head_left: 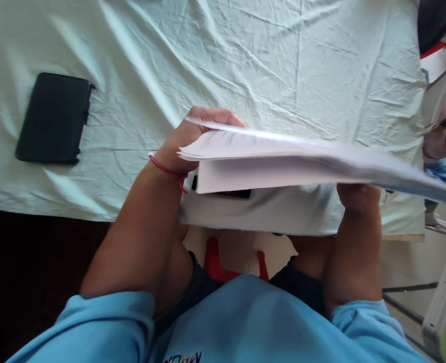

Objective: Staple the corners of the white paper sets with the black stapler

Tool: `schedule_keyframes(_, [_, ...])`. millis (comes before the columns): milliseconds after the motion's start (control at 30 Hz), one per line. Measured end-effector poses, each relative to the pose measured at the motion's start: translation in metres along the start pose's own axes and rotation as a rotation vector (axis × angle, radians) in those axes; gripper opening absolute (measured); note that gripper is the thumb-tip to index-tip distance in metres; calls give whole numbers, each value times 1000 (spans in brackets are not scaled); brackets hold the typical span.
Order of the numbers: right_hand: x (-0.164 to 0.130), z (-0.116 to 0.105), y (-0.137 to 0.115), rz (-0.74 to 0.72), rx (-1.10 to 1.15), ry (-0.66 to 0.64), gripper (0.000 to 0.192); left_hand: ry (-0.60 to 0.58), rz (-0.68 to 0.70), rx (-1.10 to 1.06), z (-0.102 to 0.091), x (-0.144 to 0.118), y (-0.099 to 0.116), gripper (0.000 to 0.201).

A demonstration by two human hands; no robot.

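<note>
A thick sheaf of printed papers [268, 169] is held up above the cloth, spread between my two hands. My left hand [211, 123] is closed on its left end, with a top sheet lifted apart from the ones below. Lines of print show faintly on an inner page. Under the right part, my right hand [357, 195] grips the papers from below; most of its fingers are hidden behind them. The right end of the papers is blurred. A dark flat object [238, 193] lies partly covered beneath the papers near the table's front edge.
A black flat case [54, 118] lies at the left on the table, which a wrinkled pale green cloth [283, 60] covers. Below the front edge is a red stool [215, 262]. Beyond the right edge, another person's leg and foot [440, 222] show beside a metal frame [444, 302].
</note>
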State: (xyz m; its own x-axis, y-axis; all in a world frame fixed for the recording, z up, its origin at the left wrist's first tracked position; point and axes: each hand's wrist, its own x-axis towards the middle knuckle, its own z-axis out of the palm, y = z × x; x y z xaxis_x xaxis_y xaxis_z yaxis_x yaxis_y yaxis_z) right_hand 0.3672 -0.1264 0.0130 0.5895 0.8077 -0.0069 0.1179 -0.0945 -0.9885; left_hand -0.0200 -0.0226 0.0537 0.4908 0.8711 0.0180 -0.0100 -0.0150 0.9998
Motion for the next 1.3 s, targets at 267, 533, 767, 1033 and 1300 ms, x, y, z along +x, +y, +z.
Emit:
schedule_keyframes(267, [-9,27,-17,-155,252,132,43,170,-20,6,26,-5,-9,40])
schedule_keyframes(533, [1,22,-16,-187,300,79,33,-40,-214,-57,26,-1,-3,51])
schedule_keyframes(767, [-2,24,-19,-141,274,76,31,-232,-396,43,20,1,2,36])
schedule_keyframes(1033, [-1,25,-17,-33,299,63,43,-220,-380,96,19,3,0,37])
schedule_keyframes(1300, [-5,26,-19,49,347,-4,45,-172,-402,-128,22,1,4,30])
